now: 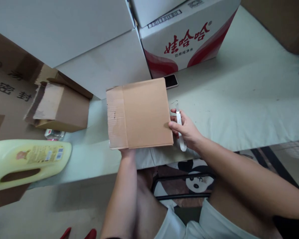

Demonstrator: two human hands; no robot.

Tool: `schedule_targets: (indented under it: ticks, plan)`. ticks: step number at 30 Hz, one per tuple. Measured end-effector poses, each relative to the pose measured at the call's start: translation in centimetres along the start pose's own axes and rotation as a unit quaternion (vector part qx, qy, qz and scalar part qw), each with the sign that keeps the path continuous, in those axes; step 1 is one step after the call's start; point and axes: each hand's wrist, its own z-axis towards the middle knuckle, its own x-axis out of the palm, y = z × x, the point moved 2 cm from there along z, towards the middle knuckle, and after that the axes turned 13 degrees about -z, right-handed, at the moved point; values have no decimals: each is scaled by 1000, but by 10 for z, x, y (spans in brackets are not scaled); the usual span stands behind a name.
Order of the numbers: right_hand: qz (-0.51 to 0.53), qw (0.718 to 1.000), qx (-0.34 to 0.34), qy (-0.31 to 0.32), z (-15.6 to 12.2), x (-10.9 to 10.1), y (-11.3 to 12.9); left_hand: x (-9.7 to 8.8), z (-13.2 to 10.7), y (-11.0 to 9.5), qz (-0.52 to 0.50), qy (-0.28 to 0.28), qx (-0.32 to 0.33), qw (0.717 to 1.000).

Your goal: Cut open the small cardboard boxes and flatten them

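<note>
A flat brown cardboard box (139,113) is held up over the near edge of the pale table (239,99). My left hand (128,152) is under the box at its near edge, with the fingers hidden behind the cardboard. My right hand (185,129) is at the box's right edge, thumb against the cardboard, fingers closed round a white utility knife (180,127) that points away from me.
A white carton with red lettering (186,36) and plain white cartons (64,30) stand at the back. A phone (171,81) lies behind the box. An open small brown carton (59,106) and a yellow jug (27,161) are at the left.
</note>
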Motion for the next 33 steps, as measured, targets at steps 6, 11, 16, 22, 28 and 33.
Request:
schedule_targets:
  ticks: [6, 11, 16, 22, 28, 33]
  plan:
    - [-18, 999, 14, -36, 2, -3, 4, 13, 4, -5, -72, -38, -35, 996]
    - [-49, 996, 70, -1, 8, -2, 2, 32, 11, -20, -72, 19, -25, 997]
    - [-222, 969, 36, 102, 4, 3, -1, 39, 17, -30, -60, 14, -24, 998]
    - [-324, 937, -52, 120, -3, 2, 3, 37, 16, -28, -57, -31, -22, 998]
    - [-366, 921, -86, 100, -3, -3, 4, 40, 14, -24, -29, -33, -1, 999]
    - [-403, 903, -81, 125, -3, -4, 2, 40, 13, -21, -14, -80, 44, 996]
